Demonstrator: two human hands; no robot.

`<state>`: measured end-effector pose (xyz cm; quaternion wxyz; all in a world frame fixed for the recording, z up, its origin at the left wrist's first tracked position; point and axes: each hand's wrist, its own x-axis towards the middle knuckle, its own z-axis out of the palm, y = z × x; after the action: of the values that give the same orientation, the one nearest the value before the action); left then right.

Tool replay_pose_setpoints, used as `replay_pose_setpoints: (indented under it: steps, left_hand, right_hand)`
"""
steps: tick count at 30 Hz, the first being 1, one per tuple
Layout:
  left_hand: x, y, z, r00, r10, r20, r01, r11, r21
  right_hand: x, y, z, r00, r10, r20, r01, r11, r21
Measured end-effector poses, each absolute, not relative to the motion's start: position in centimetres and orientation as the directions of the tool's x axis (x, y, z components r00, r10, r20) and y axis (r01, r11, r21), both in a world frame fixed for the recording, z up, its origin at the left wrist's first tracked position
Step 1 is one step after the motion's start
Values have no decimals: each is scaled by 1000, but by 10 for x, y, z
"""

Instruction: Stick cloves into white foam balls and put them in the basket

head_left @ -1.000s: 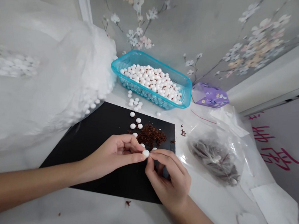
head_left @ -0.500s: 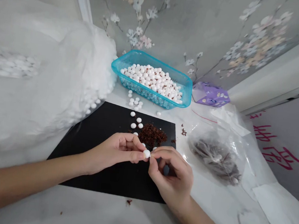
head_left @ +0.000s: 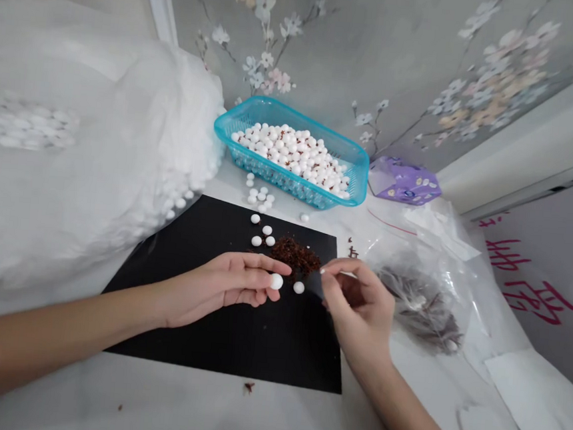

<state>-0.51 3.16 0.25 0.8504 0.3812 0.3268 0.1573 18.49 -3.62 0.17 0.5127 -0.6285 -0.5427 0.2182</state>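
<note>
Between the thumb and fingers of my left hand (head_left: 223,283) is a small white ball (head_left: 276,282), held above the black mat (head_left: 255,346). My right hand (head_left: 361,308), over the mat's right edge, pinches a tiny white bit (head_left: 322,271) between thumb and index finger. A pile of dark red-brown shreds (head_left: 298,255) lies on the mat just beyond both hands. One loose white ball (head_left: 299,288) sits between the hands. Several more white balls (head_left: 256,241) rest left of the pile.
Behind the mat stands a blue plastic basket (head_left: 357,181) holding many white balls and brown bits. A large white bag (head_left: 94,178) of balls fills the left. On the right lie a clear bag (head_left: 419,300) of brown material and a purple packet (head_left: 406,181).
My hands have come apart. The right has moved right and slightly up, away from the ball, with a tiny white bit in its pinch. The left still holds the ball, its fingers now straighter.
</note>
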Motion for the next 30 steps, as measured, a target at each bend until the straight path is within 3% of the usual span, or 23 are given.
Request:
replay_pose_setpoints:
  steps: [5, 7, 12, 17, 20, 24, 27, 30]
  left_hand:
    - [-6, 31, 2, 734, 517, -440, -5, 653, 757]
    - [-6, 30, 3, 726, 527, -443, 4, 640, 768]
    - [-5, 30, 3, 717, 541, -439, 26, 608, 793]
    - [-5, 30, 2, 719, 595, -359, -73, 578, 813]
    - [-5, 31, 3, 700, 617, -359, -102, 584, 806]
    - [-4, 30, 4, 691, 608, -391, -84, 605, 792]
    - [-5, 30, 3, 674, 592, -442, -65, 643, 763]
    - [-5, 31, 0, 674, 578, -461, -65, 667, 742]
  right_hand:
    - [209, -24, -2, 302, 815, 495, 774, 93, -626]
    - [215, -22, -5, 245, 831, 499, 857, 55, -512]
    - [218, -22, -16, 222, 894, 388, 924, -67, -376]
    - [217, -22, -17, 284, 836, 469, 940, -146, -309]
    - [217, -25, -17, 193, 825, 531, 934, 12, -357]
    - [217, -31, -18, -94, 861, 500, 849, 331, -412]
    - [218, -33, -19, -216, 864, 456, 819, 414, -397]
    - [220, -32, -21, -280, 834, 475, 838, 454, -303]
